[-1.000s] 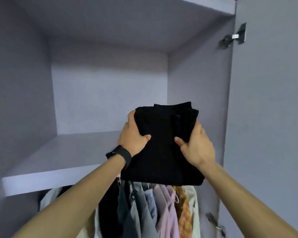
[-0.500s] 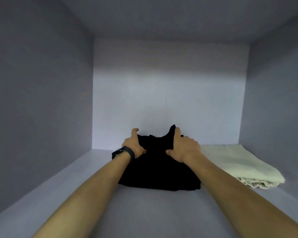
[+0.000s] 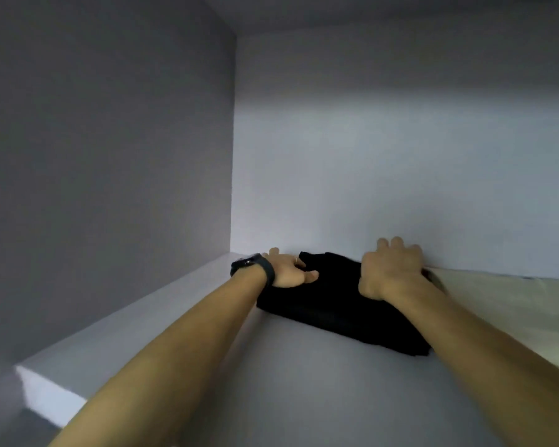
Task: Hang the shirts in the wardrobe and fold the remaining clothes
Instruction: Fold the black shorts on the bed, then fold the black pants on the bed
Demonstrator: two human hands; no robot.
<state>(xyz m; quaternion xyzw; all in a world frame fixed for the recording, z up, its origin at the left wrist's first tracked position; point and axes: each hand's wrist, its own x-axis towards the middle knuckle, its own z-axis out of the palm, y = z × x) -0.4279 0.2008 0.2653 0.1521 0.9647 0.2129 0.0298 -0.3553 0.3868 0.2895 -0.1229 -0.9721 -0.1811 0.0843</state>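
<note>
I have the folded black garment (image 3: 336, 308) down on the wardrobe shelf (image 3: 271, 391), pushed deep so its far edge sits at the back wall (image 3: 368, 188) at 12 o'clock. My left hand (image 3: 288, 272), the one with the dark wristband (image 3: 255, 269), grips the garment's far left corner: thumb laid flat on top, fingers reaching past the edge and out of my sight. My right hand (image 3: 391, 269) humps over the far right corner with its fingers bent and their tips up against the back wall. Whether it has cloth in its hold or only presses down, I cannot tell.

At 3 o'clock of the black piece lies a pale folded cloth (image 3: 504, 304), and the two seem to touch or nearly so along that side. So I judge two folded items stowed. This one only needs letting go. The hanging rail and any clothes left to do are out of view, so I cannot say how much of the hanging or folding remains.

For room: nothing further to gain at 12, where the wall stops me. At 9 o'clock there is bare shelf up to the side wall (image 3: 110, 156), enough to shift the bundle left if I want a gap from the pale cloth. Toward 6 the shelf runs bare back to its front lip (image 3: 46, 391), so both arms can draw straight out, low, without dragging the top fold.
</note>
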